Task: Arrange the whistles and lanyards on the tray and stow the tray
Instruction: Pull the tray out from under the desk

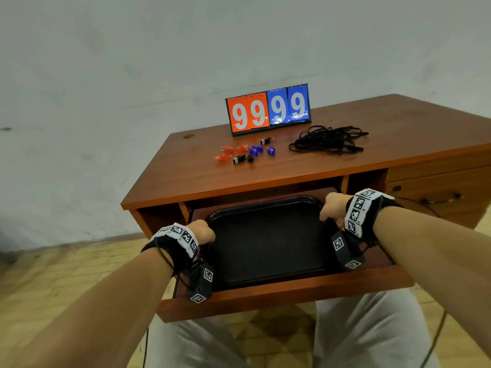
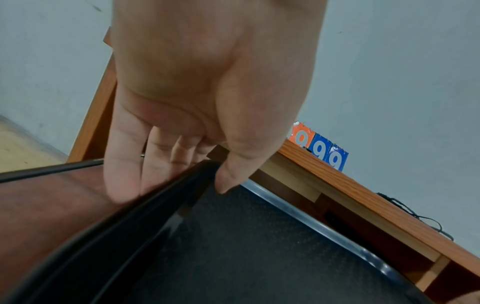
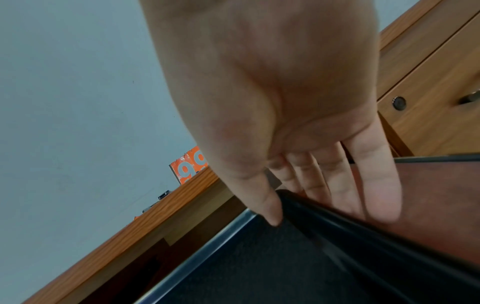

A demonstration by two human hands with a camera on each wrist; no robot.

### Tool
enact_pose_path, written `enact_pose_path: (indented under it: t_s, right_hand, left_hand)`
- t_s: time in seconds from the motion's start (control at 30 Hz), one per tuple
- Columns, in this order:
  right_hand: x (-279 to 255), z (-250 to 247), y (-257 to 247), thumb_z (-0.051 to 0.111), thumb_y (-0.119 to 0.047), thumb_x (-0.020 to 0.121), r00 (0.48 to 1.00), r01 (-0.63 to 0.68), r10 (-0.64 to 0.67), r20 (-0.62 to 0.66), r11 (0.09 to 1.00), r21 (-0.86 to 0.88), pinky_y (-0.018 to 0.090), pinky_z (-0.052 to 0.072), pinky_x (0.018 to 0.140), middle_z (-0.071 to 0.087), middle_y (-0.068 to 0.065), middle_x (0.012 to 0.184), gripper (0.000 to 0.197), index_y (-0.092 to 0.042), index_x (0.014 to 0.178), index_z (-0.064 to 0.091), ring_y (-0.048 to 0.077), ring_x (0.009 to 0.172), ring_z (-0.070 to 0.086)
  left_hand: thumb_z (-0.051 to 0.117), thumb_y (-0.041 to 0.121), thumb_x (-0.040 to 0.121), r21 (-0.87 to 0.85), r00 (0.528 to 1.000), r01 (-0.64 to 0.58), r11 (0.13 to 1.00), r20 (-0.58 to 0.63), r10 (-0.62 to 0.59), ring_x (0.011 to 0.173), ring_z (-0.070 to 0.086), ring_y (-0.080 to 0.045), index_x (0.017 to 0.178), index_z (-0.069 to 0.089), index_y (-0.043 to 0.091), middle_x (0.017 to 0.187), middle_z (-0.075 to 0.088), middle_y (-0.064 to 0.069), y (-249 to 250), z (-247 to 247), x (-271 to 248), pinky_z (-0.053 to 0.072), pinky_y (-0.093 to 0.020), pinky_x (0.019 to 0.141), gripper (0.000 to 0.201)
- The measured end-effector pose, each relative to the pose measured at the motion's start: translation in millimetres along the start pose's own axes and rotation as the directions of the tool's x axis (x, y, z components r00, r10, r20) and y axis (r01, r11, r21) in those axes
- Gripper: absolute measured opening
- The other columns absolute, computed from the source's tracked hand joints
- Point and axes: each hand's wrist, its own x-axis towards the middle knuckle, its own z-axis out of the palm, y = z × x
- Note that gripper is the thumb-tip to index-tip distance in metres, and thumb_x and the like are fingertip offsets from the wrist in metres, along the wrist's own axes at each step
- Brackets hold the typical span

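Note:
A black tray point(image 1: 268, 248) lies in the desk's pulled-out shelf point(image 1: 292, 290). My left hand point(image 1: 204, 232) pinches its left rim; in the left wrist view the left hand point(image 2: 182, 176) has its thumb inside the tray point(image 2: 233, 246) and its fingers outside the rim. My right hand point(image 1: 332, 208) pinches the right rim the same way, as the right wrist view shows for the right hand point(image 3: 324, 205) and tray point(image 3: 259, 267). Several red, blue and black whistles point(image 1: 247, 152) lie loose on the desktop. A tangle of black lanyards point(image 1: 329, 140) lies to their right.
A flip scoreboard point(image 1: 268, 110) reading 99 99 stands at the back of the desktop, behind the whistles. Closed drawers point(image 1: 438, 187) sit at the desk's right side. The desktop's front edge overhangs the tray's far end. My legs are below the shelf.

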Motion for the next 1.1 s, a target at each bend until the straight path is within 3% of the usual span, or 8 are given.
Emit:
enact_pose_path:
  t_s: [0.1,0.27,0.4,0.57,0.73,0.87,0.93,1.1]
  right_hand:
    - [2,1,0,0.063,-0.013,0.094,1.000,-0.025,0.026,0.005,0.996,-0.080,0.026,0.043,0.053,0.052,0.008,0.079,0.017,0.000,0.102,0.057,0.019,0.063,0.051]
    - [4,2,4,0.066,-0.013,0.092,0.999,-0.031,0.030,-0.010,0.999,-0.030,0.035,0.052,0.085,0.062,0.016,0.112,0.040,0.005,0.126,0.055,0.031,0.104,0.063]
    - [4,-2,9,0.067,-0.012,0.090,1.000,-0.009,0.010,-0.015,0.998,0.064,0.038,0.053,0.089,0.063,0.017,0.118,0.041,0.005,0.126,0.057,0.032,0.108,0.063]
    - [-5,-11,13,0.067,-0.017,0.091,0.999,0.042,-0.045,0.004,0.973,0.228,0.041,0.060,0.066,0.063,0.022,0.117,0.045,0.002,0.128,0.051,0.035,0.088,0.071]
    - [-16,-17,16,0.066,-0.017,0.092,1.000,0.021,-0.021,0.000,0.960,0.278,0.032,0.054,0.047,0.058,0.016,0.082,0.034,-0.003,0.116,0.045,0.029,0.057,0.066]
    - [-20,-20,14,0.065,-0.015,0.091,0.999,0.032,-0.029,-0.016,0.957,0.289,0.047,0.061,0.066,0.062,0.022,0.096,0.029,0.002,0.110,0.049,0.041,0.077,0.071]
    - [-24,-27,11,0.065,-0.015,0.091,0.998,0.052,-0.042,-0.042,0.955,0.292,0.055,0.059,0.077,0.059,0.021,0.096,0.032,0.001,0.112,0.046,0.045,0.087,0.070]
    - [-34,-55,3,0.067,-0.019,0.090,0.993,0.102,-0.081,-0.083,0.953,0.285,0.057,0.058,0.079,0.061,0.025,0.103,0.042,0.006,0.118,0.048,0.045,0.092,0.070]
  left_hand:
    - [0.059,0.010,0.094,0.025,1.000,0.022,0.999,0.018,-0.023,0.102,0.061,-0.031,0.120,0.056,-0.004,0.112,0.059,-0.017,2,0,1,0.047,-0.032,0.077,0.030]
    - [0.061,0.007,0.092,-0.052,0.999,0.040,0.998,0.009,-0.040,0.104,0.064,-0.034,0.118,0.059,-0.008,0.109,0.061,-0.018,-1,-1,1,0.049,-0.031,0.078,0.030]
    - [0.060,0.004,0.088,-0.150,0.999,0.035,0.988,0.002,-0.035,0.107,0.065,-0.040,0.099,0.064,-0.006,0.115,0.066,-0.025,-5,-6,2,0.054,-0.046,0.092,0.015]
    - [0.056,0.004,0.089,-0.179,0.999,0.020,0.984,-0.030,-0.026,0.103,0.066,-0.038,0.100,0.061,-0.002,0.114,0.066,-0.024,-2,-18,-20,0.054,-0.039,0.084,0.013]
    - [0.052,0.001,0.092,-0.193,0.998,-0.001,0.981,-0.057,-0.010,0.088,0.062,-0.035,0.111,0.058,-0.006,0.101,0.061,-0.021,-1,-22,-36,0.051,-0.037,0.073,0.022]
    - [0.052,0.000,0.091,-0.180,0.996,-0.024,0.983,-0.093,0.007,0.079,0.060,-0.034,0.088,0.057,-0.003,0.088,0.061,-0.019,1,-30,-43,0.048,-0.037,0.068,0.007]
    - [0.050,0.000,0.092,-0.191,0.995,-0.019,0.981,-0.100,-0.001,0.066,0.057,-0.030,0.074,0.051,0.003,0.076,0.056,-0.016,4,-36,-46,0.044,-0.035,0.065,0.018]
    - [0.055,0.006,0.090,-0.194,0.986,-0.079,0.978,-0.162,0.048,0.069,0.058,-0.030,0.083,0.057,-0.001,0.085,0.061,-0.019,14,-62,-59,0.044,-0.033,0.065,0.010]
